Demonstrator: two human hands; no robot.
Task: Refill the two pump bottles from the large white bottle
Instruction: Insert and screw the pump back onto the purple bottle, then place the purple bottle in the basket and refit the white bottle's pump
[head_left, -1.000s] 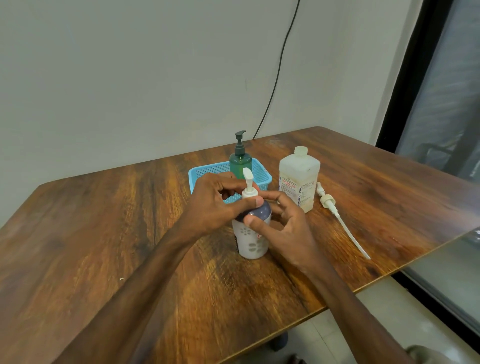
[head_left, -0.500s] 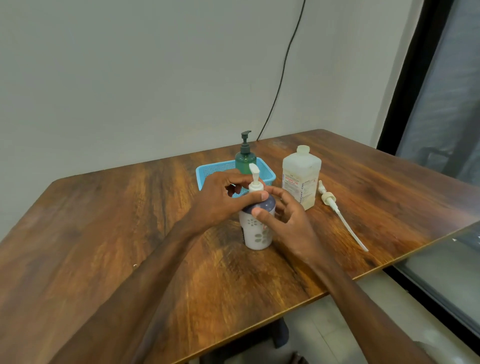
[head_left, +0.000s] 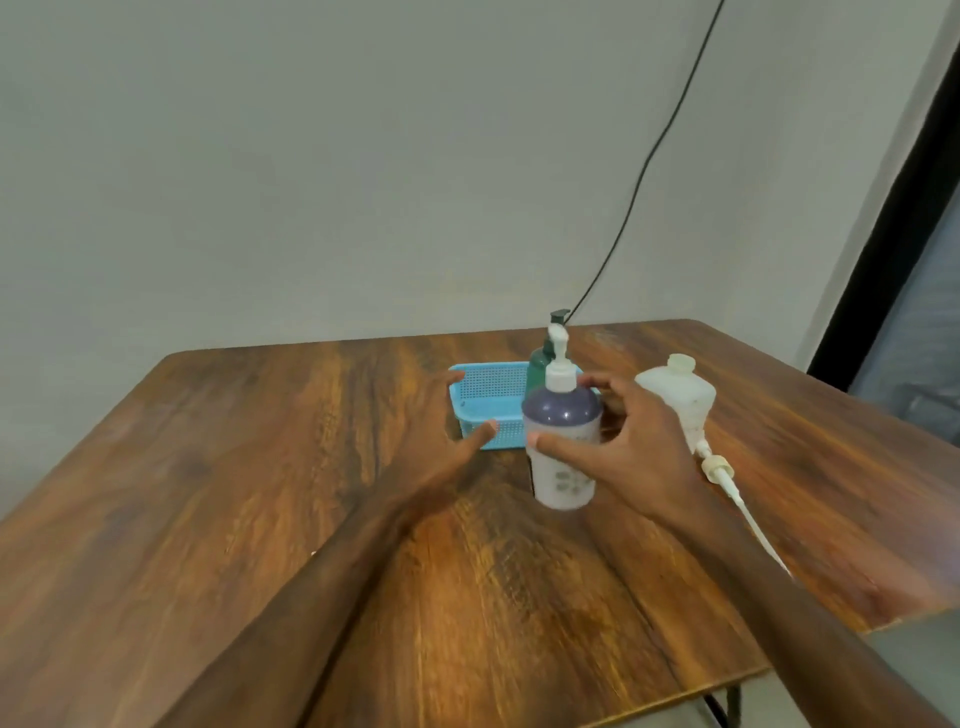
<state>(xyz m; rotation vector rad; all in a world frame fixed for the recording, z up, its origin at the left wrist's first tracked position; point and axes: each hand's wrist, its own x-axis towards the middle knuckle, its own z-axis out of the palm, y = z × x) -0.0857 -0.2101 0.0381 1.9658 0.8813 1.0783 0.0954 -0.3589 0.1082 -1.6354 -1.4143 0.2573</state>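
Note:
A white pump bottle with a purple shoulder (head_left: 562, 447) stands upright on the wooden table (head_left: 260, 493), its white pump head screwed on. My right hand (head_left: 628, 447) wraps around its right side, thumb across the front. My left hand (head_left: 441, 441) lies flat on the table to its left, fingers apart, touching nothing but the blue basket's front. Behind the purple bottle, a green pump bottle (head_left: 540, 364) stands in the basket, mostly hidden. The large white bottle (head_left: 685, 400) stands uncapped to the right, partly behind my right hand.
A blue plastic basket (head_left: 483, 400) sits behind my left hand. A loose white pump with a long dip tube (head_left: 727, 483) lies on the table at the right. A black cable (head_left: 644, 171) runs down the wall. The table's front edge is close on the right.
My left hand has let go of the pump head and dropped flat to the table on the left. My right hand now grips the purple bottle's body. The camera tilted upward.

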